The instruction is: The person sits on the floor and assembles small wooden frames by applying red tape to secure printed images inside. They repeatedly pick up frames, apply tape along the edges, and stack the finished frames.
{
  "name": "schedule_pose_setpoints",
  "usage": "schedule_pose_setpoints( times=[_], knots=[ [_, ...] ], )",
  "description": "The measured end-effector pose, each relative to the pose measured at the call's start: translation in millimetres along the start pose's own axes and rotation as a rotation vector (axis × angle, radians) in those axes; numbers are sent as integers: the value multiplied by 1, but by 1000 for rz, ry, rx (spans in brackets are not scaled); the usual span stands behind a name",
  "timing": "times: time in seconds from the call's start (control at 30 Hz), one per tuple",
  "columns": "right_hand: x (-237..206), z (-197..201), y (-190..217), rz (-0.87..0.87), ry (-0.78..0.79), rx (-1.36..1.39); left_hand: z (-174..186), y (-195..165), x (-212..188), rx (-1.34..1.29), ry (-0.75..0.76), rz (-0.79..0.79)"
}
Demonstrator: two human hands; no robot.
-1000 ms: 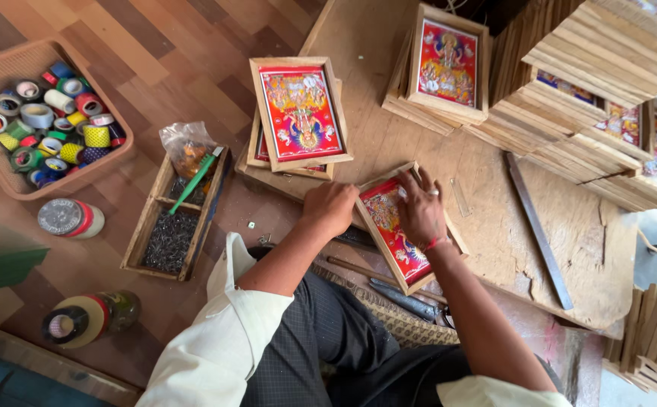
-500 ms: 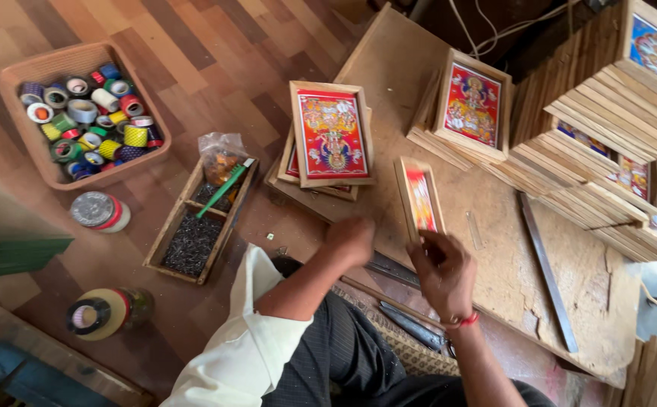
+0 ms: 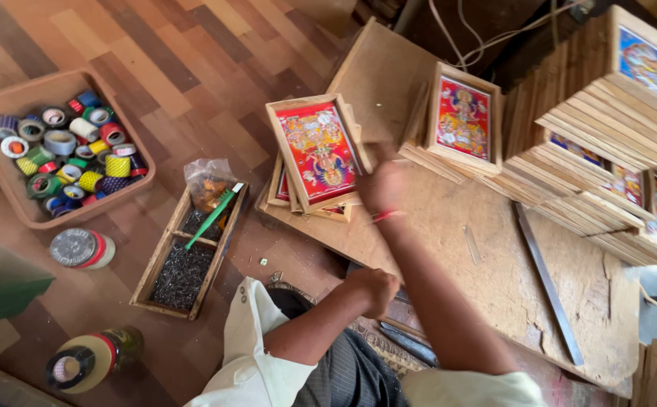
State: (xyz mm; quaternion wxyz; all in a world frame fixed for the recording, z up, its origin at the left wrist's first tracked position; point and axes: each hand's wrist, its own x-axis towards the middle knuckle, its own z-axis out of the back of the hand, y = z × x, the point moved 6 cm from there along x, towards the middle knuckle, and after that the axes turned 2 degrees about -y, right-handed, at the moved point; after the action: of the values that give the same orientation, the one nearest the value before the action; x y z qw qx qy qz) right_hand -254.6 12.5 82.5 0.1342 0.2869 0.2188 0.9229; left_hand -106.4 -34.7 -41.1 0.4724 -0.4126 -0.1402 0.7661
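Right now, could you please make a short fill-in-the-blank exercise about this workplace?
1. The right hand reaches the top framed picture of a small ____.
2. The left hand is closed into a ____.
3. The tray on the floor holds rolls of ____.
4. A green ____ lies across the nail box.

Missing words: stack; fist; tape; brush

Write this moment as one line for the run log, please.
right hand: on edge of framed picture atop small pile | left hand: fisted near lap, contents unclear | nail tray at left
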Motion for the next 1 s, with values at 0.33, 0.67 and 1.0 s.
schedule_pose_setpoints(
  times=[0.33,0.67,1.0],
  knots=[
    [55,65,-89,-8,-204,-397,36,7,7,-232,-445,-170],
    [-119,198,-173,-752,-285,1551,87,15,-45,-558,-1085,-177],
    [-219,209,-223,-1078,-345,1539,101,27,-76,-660,-1355,-48]
  ],
)
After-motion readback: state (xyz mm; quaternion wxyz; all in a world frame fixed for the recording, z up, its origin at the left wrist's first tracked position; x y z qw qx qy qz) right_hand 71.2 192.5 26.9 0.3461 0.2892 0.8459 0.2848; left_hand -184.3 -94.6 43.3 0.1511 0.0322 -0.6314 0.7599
